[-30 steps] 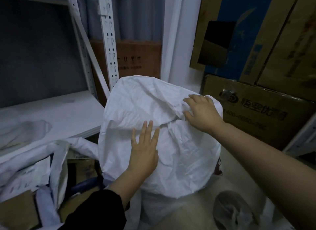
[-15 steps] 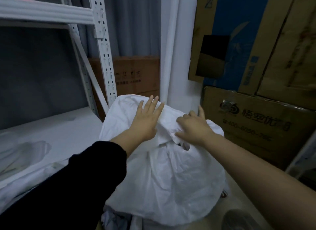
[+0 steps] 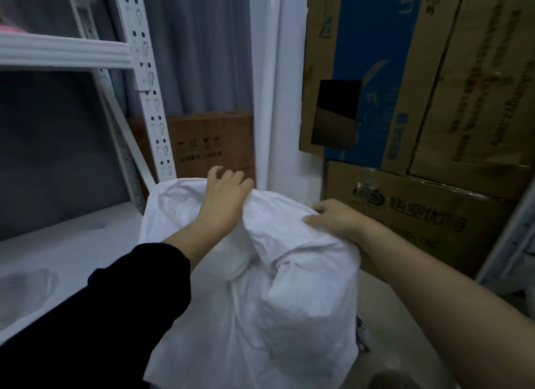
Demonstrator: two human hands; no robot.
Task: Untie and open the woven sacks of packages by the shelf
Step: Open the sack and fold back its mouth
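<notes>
**Both hands on the sack's gathered top**

The woven sack [image 3: 260, 301] stands upright on the floor directly below and in front of both hands, its long axis roughly vertical, its bunched neck rising between the two wrists. Behind the hands rise stacked cardboard boxes [image 3: 419, 209] to the right and a white metal shelf [image 3: 58, 244] to the left, its perforated upright [image 3: 150, 99] standing just beyond the left fingertips. A pale floor shows under the right forearm.

The left hand [image 3: 224, 196] lies over the far upper edge of the sack, its thumb side pressed against a fold of the fabric; the fingers curl loosely past the rim, and whether they actually pinch cloth cannot be told. The right hand [image 3: 335, 217] grips the ridge of gathered material on the near right, fingers curled into it.

The fold that runs between the hands is the thing to watch: it slopes from the left hand down toward the right, and the twisted neck [image 3: 275, 261] sits just below it, nearer the right hand. No tie or cord is visible. Judging from this, the sack is not yet open, and the right hand is better placed to work the neck loose.
</notes>
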